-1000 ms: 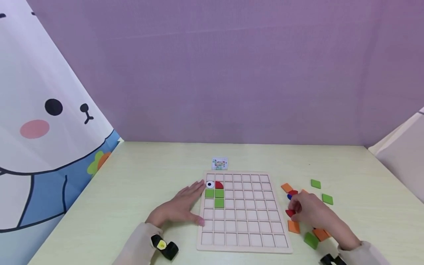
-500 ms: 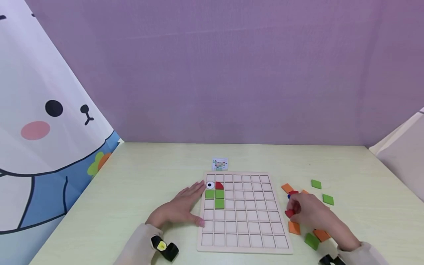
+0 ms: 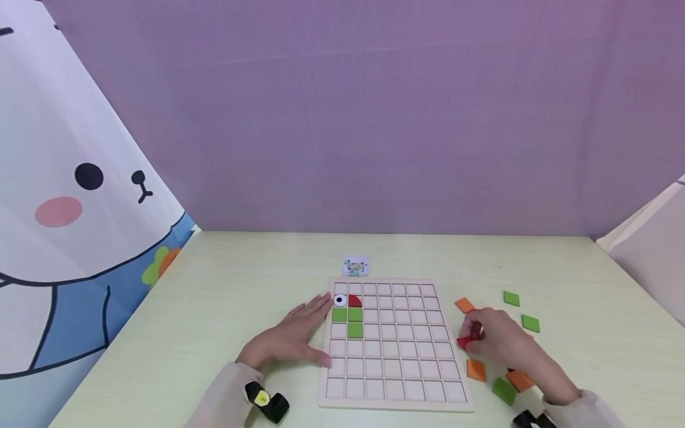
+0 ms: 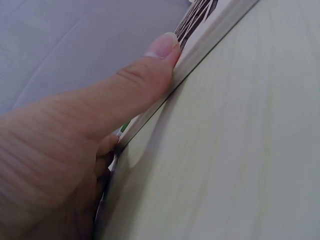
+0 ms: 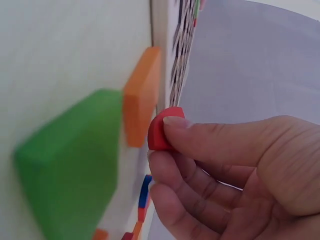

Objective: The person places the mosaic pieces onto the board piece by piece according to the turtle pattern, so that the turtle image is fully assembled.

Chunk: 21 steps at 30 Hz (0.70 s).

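The right hand [image 3: 497, 336] pinches a red piece [image 3: 464, 342] just off the right edge of the grid board [image 3: 396, 402]. In the right wrist view, thumb and fingertips hold the red quarter-round piece [image 5: 159, 131]. The left hand [image 3: 291, 336] lies spread with its fingertips and thumb against the board's left edge; in the left wrist view its thumb [image 4: 145, 75] touches the board's side [image 4: 200, 55]. At the board's upper left are an eye piece [image 3: 339, 300], a red quarter-round piece [image 3: 354, 301] and green squares [image 3: 355, 330].
Loose orange pieces [image 3: 475, 370] and green pieces [image 3: 505, 391] lie around the right hand, with more green ones [image 3: 531, 323] beyond it. A blue piece [image 5: 144, 191] shows in the right wrist view. Behind the board lies a small printed card [image 3: 355, 266].
The right hand has shifted slightly left toward the board, with the red piece pinched and turned in its fingers. The left hand has stayed at the board's edge.
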### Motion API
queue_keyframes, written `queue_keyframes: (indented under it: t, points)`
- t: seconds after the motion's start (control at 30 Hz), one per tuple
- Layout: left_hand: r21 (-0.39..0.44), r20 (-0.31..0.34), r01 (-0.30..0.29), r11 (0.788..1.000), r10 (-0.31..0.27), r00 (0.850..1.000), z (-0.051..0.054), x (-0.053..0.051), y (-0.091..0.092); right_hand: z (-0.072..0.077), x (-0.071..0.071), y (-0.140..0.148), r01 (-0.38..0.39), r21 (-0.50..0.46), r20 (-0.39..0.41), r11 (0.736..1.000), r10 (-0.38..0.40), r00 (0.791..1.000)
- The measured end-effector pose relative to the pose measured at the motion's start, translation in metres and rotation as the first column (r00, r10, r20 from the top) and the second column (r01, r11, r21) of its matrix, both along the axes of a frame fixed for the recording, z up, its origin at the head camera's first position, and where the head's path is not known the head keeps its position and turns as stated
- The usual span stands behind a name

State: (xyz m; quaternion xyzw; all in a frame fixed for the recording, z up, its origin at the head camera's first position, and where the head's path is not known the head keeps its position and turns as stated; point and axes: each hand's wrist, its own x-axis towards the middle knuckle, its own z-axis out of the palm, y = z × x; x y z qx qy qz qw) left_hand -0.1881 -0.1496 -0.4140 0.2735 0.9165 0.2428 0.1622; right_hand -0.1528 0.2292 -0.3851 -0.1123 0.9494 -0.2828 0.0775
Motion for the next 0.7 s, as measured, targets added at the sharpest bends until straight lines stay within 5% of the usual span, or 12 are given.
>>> queue_keyframes:
  t: [0.7]
  points:
    - [-0.001,-0.006,0.003,1.000,-0.003,1.000,0.001,0.000,0.000,0.012,-0.012,-0.048,-0.051,-0.046,-0.027,0.998,0.050,0.998]
